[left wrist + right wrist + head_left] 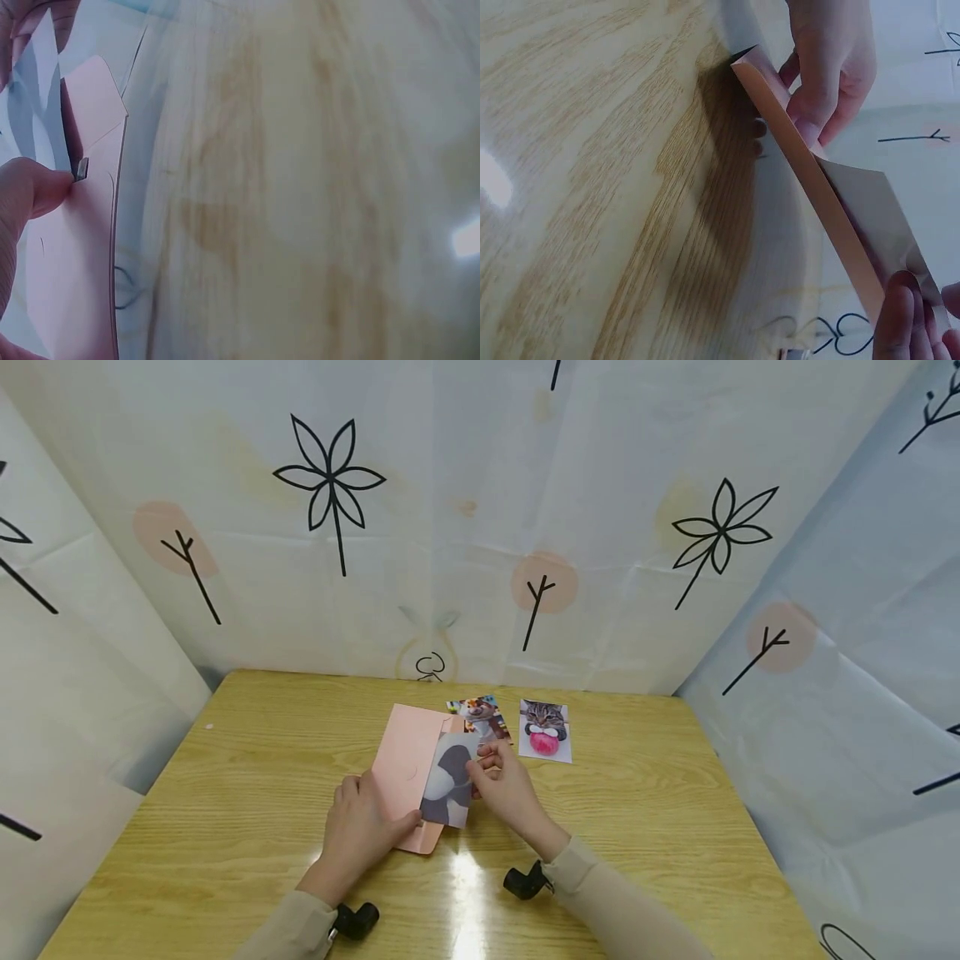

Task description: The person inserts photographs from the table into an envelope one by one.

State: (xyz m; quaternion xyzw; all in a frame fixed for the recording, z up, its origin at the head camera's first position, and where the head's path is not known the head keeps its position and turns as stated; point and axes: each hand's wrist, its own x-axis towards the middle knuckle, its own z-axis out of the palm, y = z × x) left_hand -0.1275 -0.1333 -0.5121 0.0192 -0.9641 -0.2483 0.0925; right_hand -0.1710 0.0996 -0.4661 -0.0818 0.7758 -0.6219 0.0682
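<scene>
My left hand [358, 822] grips a pink paper envelope [405, 752] near its lower end, thumb across the front. The envelope is tilted up off the wooden table in the right wrist view. A photo card [452, 775] with a grey and white picture sticks out of the envelope's open right side. My right hand [512, 789] pinches the card's outer edge between thumb and fingers. Seen from the right wrist, the plain back of the card [870, 206] shows, with its inner edge hidden inside the envelope. The left thumb [49, 191] lies at the opening, beside the card.
Behind the envelope lies a colourful animal photo card [482, 717], partly covered by it. To its right, a photo card of a cat with a pink ball [545, 731] lies flat on the table [637, 810]. Patterned white cloth [450, 527] hangs along the back and sides.
</scene>
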